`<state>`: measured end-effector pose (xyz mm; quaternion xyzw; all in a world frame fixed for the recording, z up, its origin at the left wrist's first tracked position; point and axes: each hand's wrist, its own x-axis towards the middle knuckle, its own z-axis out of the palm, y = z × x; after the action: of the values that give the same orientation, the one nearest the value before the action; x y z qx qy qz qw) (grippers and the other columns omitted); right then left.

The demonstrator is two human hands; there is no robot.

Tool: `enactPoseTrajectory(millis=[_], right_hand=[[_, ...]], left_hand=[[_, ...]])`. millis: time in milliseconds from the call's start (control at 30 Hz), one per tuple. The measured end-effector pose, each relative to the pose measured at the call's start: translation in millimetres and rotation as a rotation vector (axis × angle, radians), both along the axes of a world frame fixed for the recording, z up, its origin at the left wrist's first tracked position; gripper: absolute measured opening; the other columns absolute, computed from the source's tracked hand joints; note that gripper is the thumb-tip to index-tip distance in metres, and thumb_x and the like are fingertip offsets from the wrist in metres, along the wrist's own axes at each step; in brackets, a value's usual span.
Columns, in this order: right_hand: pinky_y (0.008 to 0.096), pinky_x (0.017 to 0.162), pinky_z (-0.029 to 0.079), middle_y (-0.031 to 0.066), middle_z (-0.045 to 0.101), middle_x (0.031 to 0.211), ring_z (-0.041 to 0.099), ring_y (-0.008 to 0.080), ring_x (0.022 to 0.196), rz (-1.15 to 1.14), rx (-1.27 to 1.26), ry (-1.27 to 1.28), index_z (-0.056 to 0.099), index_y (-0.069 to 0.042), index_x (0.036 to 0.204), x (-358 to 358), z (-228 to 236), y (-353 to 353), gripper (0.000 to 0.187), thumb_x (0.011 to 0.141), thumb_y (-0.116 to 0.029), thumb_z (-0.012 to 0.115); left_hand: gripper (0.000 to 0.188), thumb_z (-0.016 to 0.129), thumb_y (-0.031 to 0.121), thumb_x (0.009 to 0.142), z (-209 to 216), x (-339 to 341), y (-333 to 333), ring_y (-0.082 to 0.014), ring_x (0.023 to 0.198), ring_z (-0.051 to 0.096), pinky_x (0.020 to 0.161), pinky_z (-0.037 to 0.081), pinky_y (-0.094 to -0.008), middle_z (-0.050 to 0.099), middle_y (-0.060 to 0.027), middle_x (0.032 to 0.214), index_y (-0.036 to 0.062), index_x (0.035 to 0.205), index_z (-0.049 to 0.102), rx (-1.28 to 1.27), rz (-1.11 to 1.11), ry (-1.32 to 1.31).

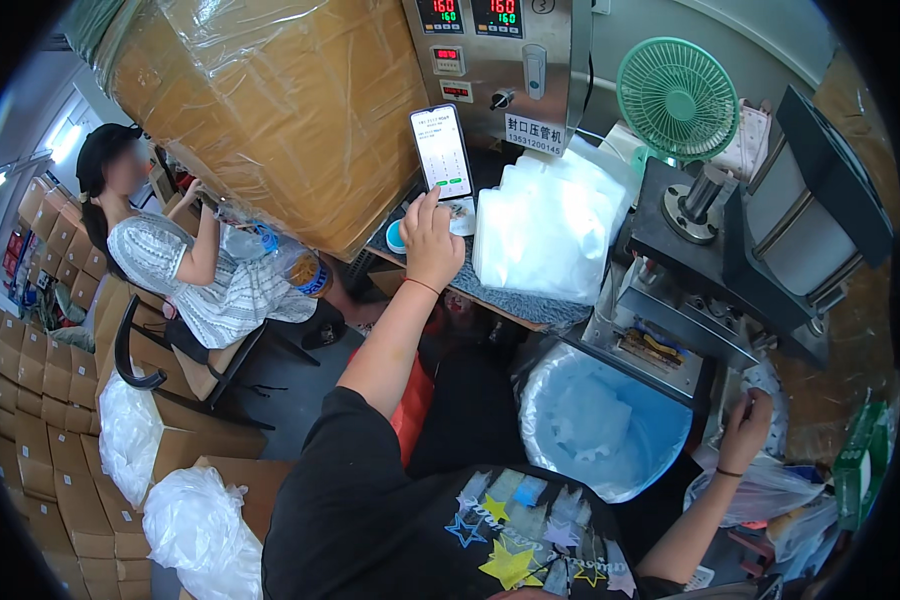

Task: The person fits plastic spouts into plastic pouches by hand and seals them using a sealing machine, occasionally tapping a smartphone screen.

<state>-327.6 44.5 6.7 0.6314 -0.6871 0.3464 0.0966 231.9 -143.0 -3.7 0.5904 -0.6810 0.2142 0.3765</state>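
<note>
A phone [442,150] with a lit white screen stands propped up, tilted back, in front of the steel control box. My left hand [434,245] reaches to it, a fingertip at the lower part of the screen near a green button; the hand grips nothing. Right beside that hand lie a small round turquoise-topped container [396,237] and a stack of clear plastic bags [545,240]. My right hand [746,430] is lower right, next to the sealing press [710,270] and above loose plastic bags [760,490]. Its fingers are curled; what they hold, if anything, is hidden.
A blue bin [660,455] lined with plastic stands below the press. A green fan [678,98] is behind the bag stack. A large taped carton [260,110] rises at upper left. Another person [185,250] sits at left, near stacked cardboard boxes [55,450].
</note>
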Motion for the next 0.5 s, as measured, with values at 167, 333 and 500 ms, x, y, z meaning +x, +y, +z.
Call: enactPoseTrajectory(millis=[167,333,500], right_hand=[[0.0369,0.072,0.047,0.0155,0.058,0.101,0.057,0.0314,0.082,-0.016,0.005,-0.028,0.058,0.0,0.106,0,2,2,0.013,0.095,-0.007,0.056],[0.0371,0.074,0.048,0.0172,0.057,0.108,0.058,0.0317,0.088,-0.023,-0.02,-0.026,0.059,0.001,0.108,-3,-1,1,0.016,0.094,-0.006,0.057],[0.0369,0.077,0.049,0.0183,0.057,0.118,0.06,0.0314,0.092,-0.014,-0.082,0.015,0.06,0.001,0.118,-2,-1,-2,0.024,0.095,-0.006,0.059]], left_hand=[[0.031,0.058,0.004,0.071,2,-1,3,-0.0407,0.131,0.04,0.108,0.028,-0.0539,0.047,-0.0166,0.143,0.0036,0.102,0.053,0.007,0.004,-0.005],[0.04,0.063,0.005,0.077,12,-31,19,-0.0412,0.129,0.044,0.107,0.033,-0.0533,0.047,-0.0219,0.14,0.0041,0.114,0.049,-0.175,-0.135,0.077],[0.086,0.07,0.047,0.084,5,-126,85,-0.0486,0.143,0.029,0.119,0.024,-0.0524,0.03,-0.0319,0.152,0.0019,0.149,0.035,0.344,-0.388,-0.108]])
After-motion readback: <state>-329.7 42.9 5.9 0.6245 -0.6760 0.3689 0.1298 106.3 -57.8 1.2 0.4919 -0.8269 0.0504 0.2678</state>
